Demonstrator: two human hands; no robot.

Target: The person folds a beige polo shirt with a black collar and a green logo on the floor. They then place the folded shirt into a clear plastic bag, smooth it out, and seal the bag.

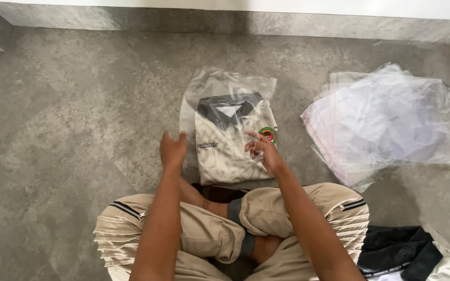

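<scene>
Flat on the floor, a clear bag [225,104] holds a folded shirt [233,145]; both hands, left hand [173,151] and right hand [264,151], hover open, empty.

Clear plastic bag [225,104] flat on the grey floor, straight ahead, holding a folded cream shirt with a dark collar; round green, red and yellow badge [267,135] on the chest, small dark label strip [207,145] opposite. Well apart, to the right, fanned stack of empty clear bags [386,119], pink-edged.
</scene>
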